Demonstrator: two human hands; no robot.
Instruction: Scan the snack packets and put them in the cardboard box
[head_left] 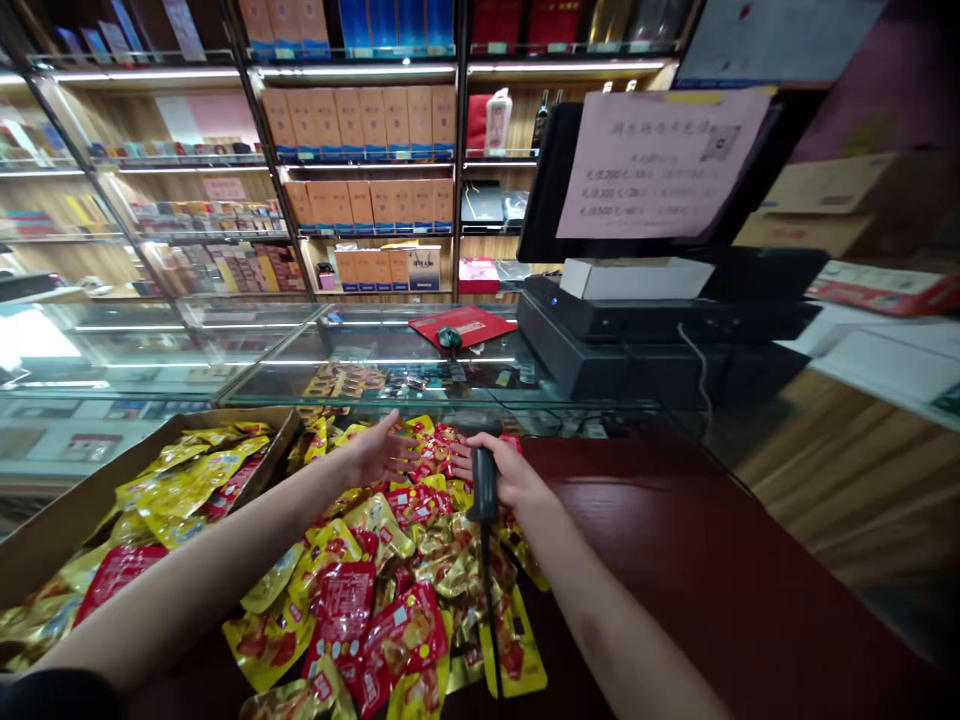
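My left hand (pixel 380 455) reaches over a heap of snack packets (pixel 409 520), its fingers stretched out and apart and nothing in them. My right hand (pixel 504 468) holds a black barcode scanner (pixel 484 485), its handle pointing down toward me and its cable trailing over the pile. Some right fingers extend left past the scanner toward the packets. The packets are shiny red, yellow and gold pouches, spread over a dark red tabletop (pixel 645 560). At the left, a cardboard box (pixel 45 515) holds more of the same pouches, partly hidden by my left forearm.
Beyond the pile stands a glass display counter (pixel 300 350) with a mouse (pixel 449 338) on a red mat (pixel 487 325). A monitor with a paper notice (pixel 652 165) rises above a black cash drawer (pixel 577 350). Shelves of boxed goods (pixel 367 120) line the back.
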